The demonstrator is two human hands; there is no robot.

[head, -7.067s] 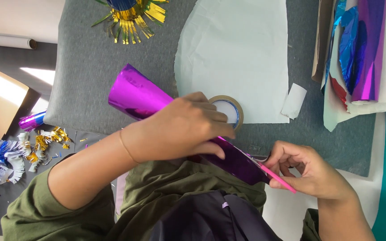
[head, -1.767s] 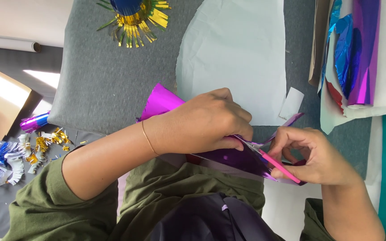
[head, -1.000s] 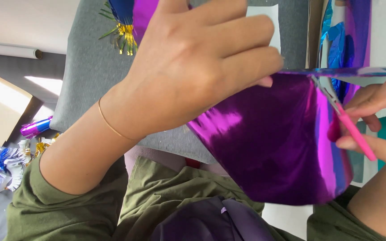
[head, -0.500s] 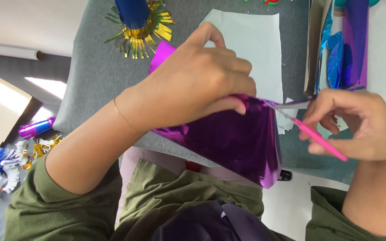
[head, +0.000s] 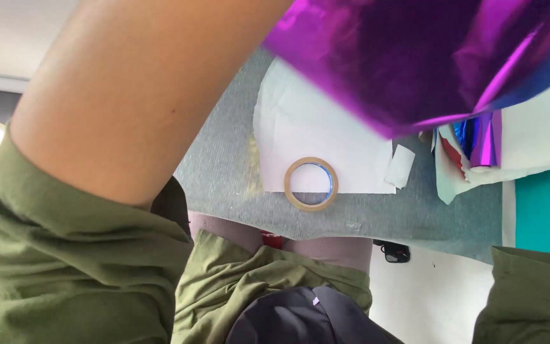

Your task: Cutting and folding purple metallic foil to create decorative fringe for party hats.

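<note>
Olive sleeve [head: 65, 255] and bare left forearm [head: 135, 95] fill the near view; hand itself out of frame, grip unknowable. Tape roll [head: 311, 183] flat on white paper [head: 313, 127], grey worktop [head: 224, 172]. Purple foil sheet [head: 428, 57] raised close, top right; right hand unseen.

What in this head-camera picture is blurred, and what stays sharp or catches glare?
Head view: the shiny purple foil sheet at the top is blurred and streaked with bright glare; the bare forearm fills the left, soft-edged; the tan tape ring on the white paper sheet is sharp.
</note>
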